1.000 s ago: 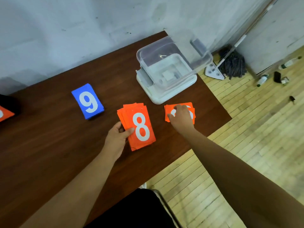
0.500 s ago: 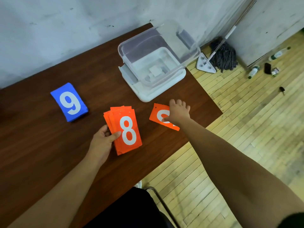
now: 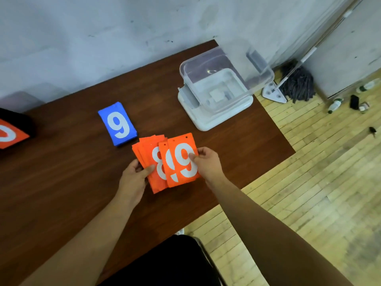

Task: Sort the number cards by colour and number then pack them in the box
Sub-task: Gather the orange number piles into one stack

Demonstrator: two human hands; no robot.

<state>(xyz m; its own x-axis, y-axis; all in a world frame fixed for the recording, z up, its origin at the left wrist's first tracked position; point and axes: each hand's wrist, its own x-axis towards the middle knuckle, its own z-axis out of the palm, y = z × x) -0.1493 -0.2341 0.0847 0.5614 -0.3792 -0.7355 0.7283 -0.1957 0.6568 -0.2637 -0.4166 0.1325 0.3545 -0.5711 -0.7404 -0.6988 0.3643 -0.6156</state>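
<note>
The left hand grips the orange stack by its left edge, thumb laid across the face of the top card, an 8. The right hand pinches the orange 9 cards, thumb on the white numeral and fingers behind. There look to be two of them, slightly offset, and they overlap the right half of the stack. From here I can't tell whether the stack rests on the tabletop or is lifted just clear of it. To my eye the step is joining the nines onto the eights so the orange run is in order. Doing it well means sliding them squarely over the top, then tapping the long edges together, since the stack is fanned and loose cards could slip out. Just beyond the hands, the blue stack lies flat with a 9 showing, apparently already sorted. Farther back to the right, the clear box stands open on its white lid with no cards in it, so the packing is yet to come. One more orange card lies at the far left edge.
</note>
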